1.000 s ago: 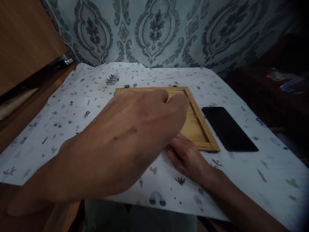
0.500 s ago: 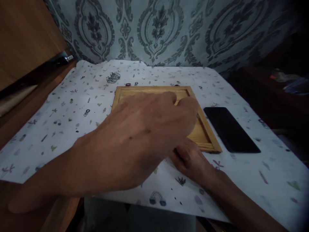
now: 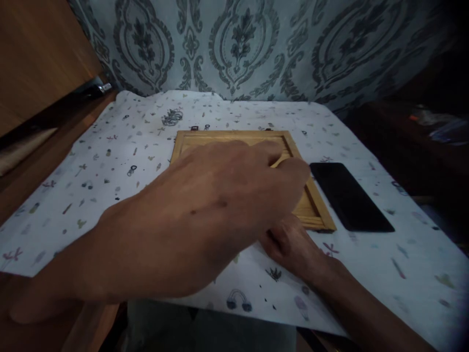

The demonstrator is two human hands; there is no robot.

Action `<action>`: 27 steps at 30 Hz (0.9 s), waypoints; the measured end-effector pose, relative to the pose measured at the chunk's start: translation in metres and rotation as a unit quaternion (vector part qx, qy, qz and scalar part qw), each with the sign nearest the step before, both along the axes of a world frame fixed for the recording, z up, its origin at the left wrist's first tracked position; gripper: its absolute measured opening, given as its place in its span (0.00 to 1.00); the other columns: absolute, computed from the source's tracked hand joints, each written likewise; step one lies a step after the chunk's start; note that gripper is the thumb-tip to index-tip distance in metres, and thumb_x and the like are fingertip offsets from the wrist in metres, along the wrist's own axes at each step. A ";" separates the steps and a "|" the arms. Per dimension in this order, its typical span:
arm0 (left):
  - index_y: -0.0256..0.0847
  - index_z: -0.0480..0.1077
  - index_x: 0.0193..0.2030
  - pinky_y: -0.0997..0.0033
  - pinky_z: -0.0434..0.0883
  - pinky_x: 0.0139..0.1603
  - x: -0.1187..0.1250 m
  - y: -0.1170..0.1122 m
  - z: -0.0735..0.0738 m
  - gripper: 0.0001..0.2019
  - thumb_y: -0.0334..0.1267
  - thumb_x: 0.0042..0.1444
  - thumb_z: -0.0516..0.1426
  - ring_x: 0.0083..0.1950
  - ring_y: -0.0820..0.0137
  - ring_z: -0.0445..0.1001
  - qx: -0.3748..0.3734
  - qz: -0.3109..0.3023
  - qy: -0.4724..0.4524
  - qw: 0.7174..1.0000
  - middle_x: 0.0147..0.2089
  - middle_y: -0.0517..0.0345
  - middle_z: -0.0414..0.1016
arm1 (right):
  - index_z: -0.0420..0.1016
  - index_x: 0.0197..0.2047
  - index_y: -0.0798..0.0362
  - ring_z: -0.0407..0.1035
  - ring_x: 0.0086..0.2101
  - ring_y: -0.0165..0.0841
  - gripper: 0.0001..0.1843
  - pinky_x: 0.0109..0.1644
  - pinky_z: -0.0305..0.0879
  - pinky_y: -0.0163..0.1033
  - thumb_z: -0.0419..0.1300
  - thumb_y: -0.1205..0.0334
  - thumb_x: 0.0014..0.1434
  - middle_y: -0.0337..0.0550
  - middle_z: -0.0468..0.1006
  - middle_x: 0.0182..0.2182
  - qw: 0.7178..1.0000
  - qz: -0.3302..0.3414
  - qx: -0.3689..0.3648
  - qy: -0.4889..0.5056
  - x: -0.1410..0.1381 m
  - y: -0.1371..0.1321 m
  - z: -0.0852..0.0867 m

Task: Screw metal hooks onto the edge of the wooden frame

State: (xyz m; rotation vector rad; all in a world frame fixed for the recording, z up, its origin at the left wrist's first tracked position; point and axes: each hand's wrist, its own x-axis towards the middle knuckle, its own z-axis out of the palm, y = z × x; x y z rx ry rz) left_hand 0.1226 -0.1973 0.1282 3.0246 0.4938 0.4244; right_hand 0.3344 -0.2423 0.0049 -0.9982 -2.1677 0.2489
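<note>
A flat wooden frame (image 3: 311,205) lies on the patterned white cloth (image 3: 110,166) in the middle of the table. My left hand (image 3: 220,205) hovers low over it and covers most of it, with the fingers curled downward toward the frame's right side; what the fingertips touch is hidden. My right hand (image 3: 293,247) rests on the cloth at the frame's near edge, mostly under my left hand, its fingers hidden. A black phone (image 3: 350,195) lies face up just to the right of the frame.
A patterned grey curtain (image 3: 238,44) hangs behind the table. A wooden panel (image 3: 36,54) stands at the left with a dark metal rod (image 3: 91,90) beside it. Dark clutter sits off the table's right side. Small metal bits (image 3: 171,117) lie on the cloth beyond the frame.
My left hand has slid right across the frame, toward its right side rail. My right hand has stayed at the near edge.
</note>
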 end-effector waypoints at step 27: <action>0.41 0.66 0.45 0.69 0.68 0.33 0.007 -0.001 -0.006 0.16 0.37 0.67 0.38 0.37 0.68 0.74 0.031 0.051 -0.001 0.998 0.31 0.61 0.65 | 0.70 0.40 0.49 0.70 0.33 0.37 0.20 0.33 0.67 0.41 0.48 0.80 0.52 0.43 0.73 0.29 0.999 -0.026 -0.030 -0.017 -0.001 -0.002 0.006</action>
